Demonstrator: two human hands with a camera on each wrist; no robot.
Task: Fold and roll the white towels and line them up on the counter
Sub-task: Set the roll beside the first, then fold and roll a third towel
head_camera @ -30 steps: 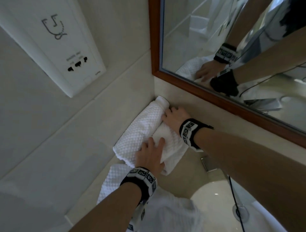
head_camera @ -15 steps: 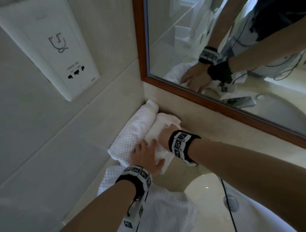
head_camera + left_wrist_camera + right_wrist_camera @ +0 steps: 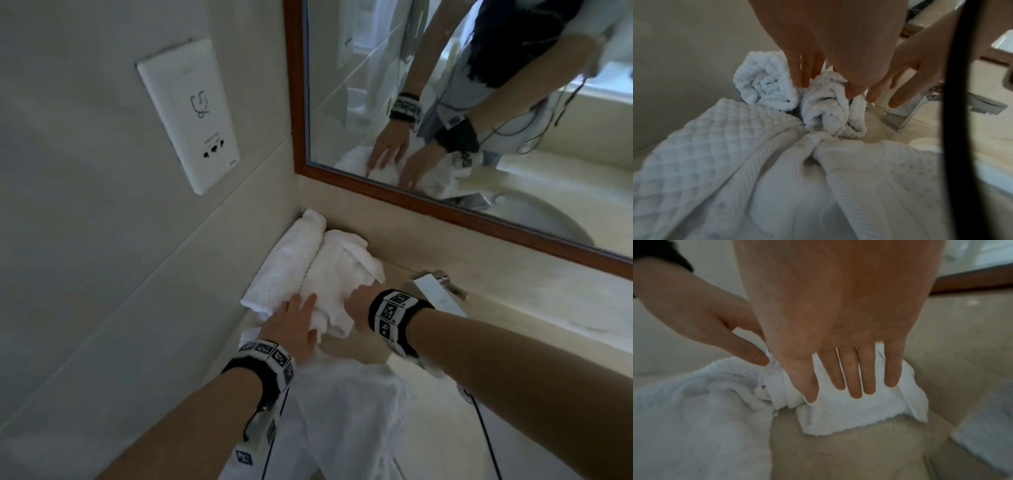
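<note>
Two rolled white towels lie side by side in the counter's back left corner. The first roll (image 3: 284, 260) (image 3: 764, 82) lies against the left wall. The second roll (image 3: 342, 270) (image 3: 826, 107) (image 3: 849, 415) is looser, with a flap hanging on its right. My left hand (image 3: 301, 308) (image 3: 803, 76) rests with straight fingers on the rolls' near ends. My right hand (image 3: 358, 301) (image 3: 853, 386) presses flat on the second roll's right side. An unfolded waffle towel (image 3: 342, 411) (image 3: 735, 178) lies in front of the rolls.
A chrome faucet (image 3: 435, 287) (image 3: 906, 113) stands just right of my right wrist, with the sink basin (image 3: 445, 428) below it. A wood-framed mirror (image 3: 411, 195) runs along the back wall. A white socket plate (image 3: 188, 116) is on the left wall.
My right hand has slid from the far end of the second roll toward its near end, uncovering the far end. My left hand stays at the near ends.
</note>
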